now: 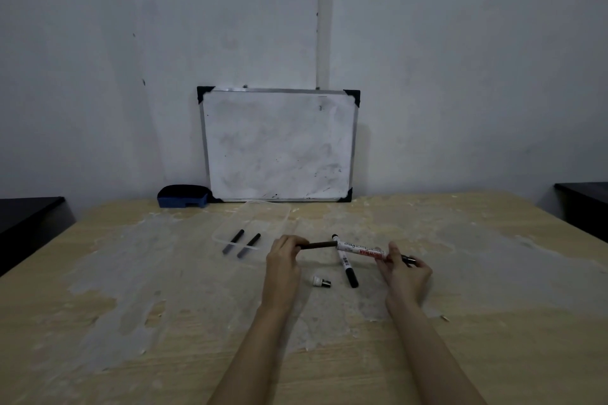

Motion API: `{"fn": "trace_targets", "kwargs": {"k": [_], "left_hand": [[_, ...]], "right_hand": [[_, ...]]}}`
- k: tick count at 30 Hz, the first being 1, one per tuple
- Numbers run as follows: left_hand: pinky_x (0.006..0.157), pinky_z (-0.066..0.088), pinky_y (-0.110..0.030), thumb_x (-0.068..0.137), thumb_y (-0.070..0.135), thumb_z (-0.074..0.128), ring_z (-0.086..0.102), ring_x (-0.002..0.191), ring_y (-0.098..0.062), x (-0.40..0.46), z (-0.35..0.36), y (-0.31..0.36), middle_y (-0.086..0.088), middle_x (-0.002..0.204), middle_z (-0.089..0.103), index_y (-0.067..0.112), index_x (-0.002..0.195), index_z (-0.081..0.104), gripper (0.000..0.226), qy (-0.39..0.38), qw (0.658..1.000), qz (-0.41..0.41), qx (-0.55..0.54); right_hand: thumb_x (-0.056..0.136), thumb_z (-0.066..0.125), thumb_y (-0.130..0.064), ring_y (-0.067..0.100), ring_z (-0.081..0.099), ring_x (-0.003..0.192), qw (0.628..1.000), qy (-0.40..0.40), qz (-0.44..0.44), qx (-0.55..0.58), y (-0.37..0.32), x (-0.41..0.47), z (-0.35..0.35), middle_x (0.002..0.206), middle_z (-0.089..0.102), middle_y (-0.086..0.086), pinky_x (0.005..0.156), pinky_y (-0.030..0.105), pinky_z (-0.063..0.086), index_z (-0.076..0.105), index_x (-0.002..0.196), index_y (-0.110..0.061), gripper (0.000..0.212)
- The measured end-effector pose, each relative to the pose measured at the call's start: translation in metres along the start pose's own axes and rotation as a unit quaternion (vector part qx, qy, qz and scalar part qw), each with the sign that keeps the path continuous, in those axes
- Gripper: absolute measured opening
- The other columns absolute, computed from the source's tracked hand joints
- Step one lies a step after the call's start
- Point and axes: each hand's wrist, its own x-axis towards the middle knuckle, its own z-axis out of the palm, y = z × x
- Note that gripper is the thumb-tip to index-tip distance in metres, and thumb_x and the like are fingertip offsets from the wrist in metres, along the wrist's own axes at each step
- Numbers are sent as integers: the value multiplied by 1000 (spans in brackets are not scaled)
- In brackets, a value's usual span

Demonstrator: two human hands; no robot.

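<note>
The marker (360, 250) is held above the surface (131, 322), long axis running left to right, its open end pointing left. A dark rod (317, 244) sticks out of that end in line with it. The left grip (283, 255) pinches the rod and the right grip (403, 270) curls round the marker's right end. There are two markers in all. The second marker (348, 270) lies just beneath, beside one nib piece (321, 282). Two spare rods (249, 245) lie in a clear tray (279, 217). The surface is worn and patchy. A whiteboard (279, 145) and an eraser (183, 196) stand against the grey wall (460, 76).
</note>
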Motion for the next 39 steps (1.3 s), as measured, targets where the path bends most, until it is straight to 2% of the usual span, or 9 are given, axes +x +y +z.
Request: {"fn": "trace_targets", "kwargs": {"k": [7, 11, 16, 19, 22, 26, 29, 31, 39], "left_hand": [[83, 43, -19, 85, -16, 46, 58, 96, -24, 1, 0, 0, -15, 96, 65, 1, 92, 66, 28, 10, 1000, 8, -12], [83, 46, -23, 85, -13, 49, 60, 95, -26, 0, 4, -1, -17, 97, 67, 0, 94, 67, 24, 1, 999, 27, -21], [79, 45, 1, 89, 9, 56, 60, 99, -8, -3, 14, 8, 2, 107, 62, 14, 121, 52, 32, -22, 990, -14, -140], [86, 45, -14, 86, 31, 60, 52, 99, -5, -3, 14, 1, 7, 108, 55, 18, 116, 52, 33, -34, 997, 7, -75], [87, 42, -22, 81, 35, 63, 46, 101, -7, -3, 12, -15, 4, 110, 49, 19, 115, 53, 38, -164, 982, 54, 72], [83, 43, -28, 87, 27, 56, 52, 103, -20, -3, 14, -22, -6, 106, 57, 13, 102, 63, 22, -250, 954, 46, 156], [78, 45, -22, 89, 20, 56, 58, 93, -17, 0, 16, -19, -7, 104, 65, 9, 100, 65, 18, -189, 978, 6, 84], [68, 42, -6, 87, 14, 60, 57, 82, -11, 0, 16, -15, -4, 96, 66, 8, 98, 66, 14, -145, 989, -35, 4], [51, 43, -1, 86, 4, 59, 56, 61, -4, 0, 17, -14, -7, 74, 64, 4, 97, 69, 15, -130, 978, -106, -125]], "right_hand": [[81, 67, -7, 20, 62, 69, 999, -10, 8, 29, -1, -3, -1, 99, 54, 24, 47, 20, 57, 43, 105, -6, 34], [83, 63, -5, 18, 69, 62, 998, -48, 18, 31, -1, -11, 4, 104, 54, 25, 50, 23, 59, 39, 117, -4, 41], [87, 57, -3, 37, 61, 97, 993, -78, 64, 60, -2, -24, 14, 108, 52, 26, 79, 38, 57, 37, 112, -9, 33], [91, 51, -11, 31, 53, 119, 972, -68, 147, 172, -11, -23, 11, 123, 52, 26, 102, 35, 45, 50, 101, 6, 20], [92, 49, -15, 23, 47, 127, 951, -86, 188, 230, -16, -23, 4, 137, 48, 19, 109, 32, 36, 55, 86, 4, 20], [91, 53, -15, 28, 56, 116, 969, -67, 156, 182, -12, -16, 3, 121, 55, 23, 100, 31, 47, 53, 94, 6, 21], [86, 60, -8, 22, 63, 75, 999, -35, 28, 25, -5, -12, 4, 90, 57, 13, 63, 25, 59, 43, 108, -4, 29], [85, 60, -2, 19, 61, 70, 999, -49, -6, -8, -2, -12, 3, 85, 52, 6, 50, 20, 58, 36, 106, -11, 34], [85, 58, 2, 17, 59, 69, 997, -74, -23, -14, 2, -10, 5, 85, 50, 5, 47, 17, 56, 33, 103, -13, 34]]}}
